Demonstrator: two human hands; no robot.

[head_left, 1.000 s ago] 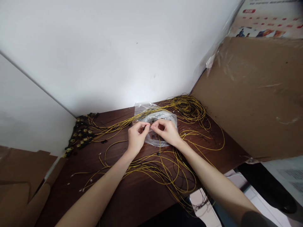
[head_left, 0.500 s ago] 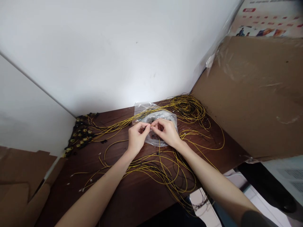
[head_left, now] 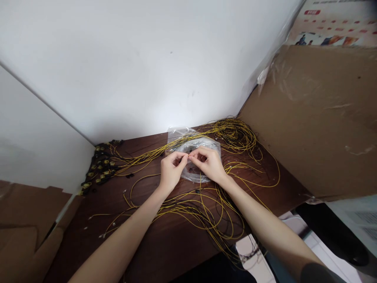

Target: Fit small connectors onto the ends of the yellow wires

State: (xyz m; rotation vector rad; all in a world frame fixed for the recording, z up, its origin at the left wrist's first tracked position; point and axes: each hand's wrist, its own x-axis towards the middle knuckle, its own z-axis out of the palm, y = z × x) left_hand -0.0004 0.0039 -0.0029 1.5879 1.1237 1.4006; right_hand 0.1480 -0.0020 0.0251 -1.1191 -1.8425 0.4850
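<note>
My left hand [head_left: 171, 169] and my right hand [head_left: 208, 163] meet fingertip to fingertip above a clear plastic bag [head_left: 216, 147]. Each one pinches with thumb and forefinger. A thin yellow wire [head_left: 200, 181] runs up from the table to my right hand, and its upper end is lost in the fingers. Whatever tiny part sits in the left pinch is too small to make out. Under my forearms lies a loose bundle of yellow and black wires [head_left: 188, 193]. Small dark pieces show inside the bag's opening.
Behind the bag, more yellow wires [head_left: 150, 152] stretch from black connectors [head_left: 101, 173] at the left to a coiled heap [head_left: 234, 133] at the right. A white wall [head_left: 141, 70] backs the brown table [head_left: 165, 251]. Cardboard [head_left: 318, 118] stands at the right, with another cardboard box [head_left: 26, 212] at the left.
Both hands stay almost in place, with their fingertips still together. The small orange-yellow bit between them shows less now. The view has shifted very slightly.
</note>
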